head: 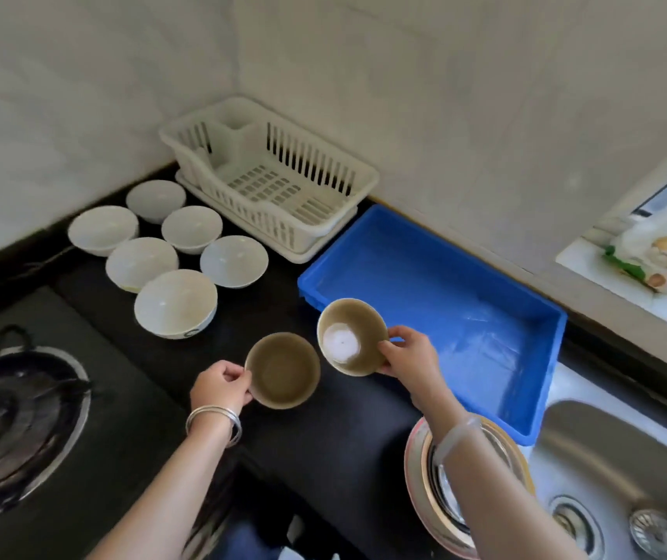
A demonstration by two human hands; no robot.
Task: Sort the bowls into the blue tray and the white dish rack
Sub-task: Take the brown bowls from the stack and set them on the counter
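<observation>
Gripping 2 brown bowls, both hands

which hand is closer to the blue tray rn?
Right. The right hand, holding a brown bowl, sits at the blue tray near edge. The left hand holds another brown bowl farther left over the counter.

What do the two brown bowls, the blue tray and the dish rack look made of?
Brown bowls: likely glazed ceramic or melamine; matte, thin-rimmed, one with a white centre. Blue tray: glossy moulded plastic, showing sheen. White dish rack: plastic, moulded slats.
</observation>
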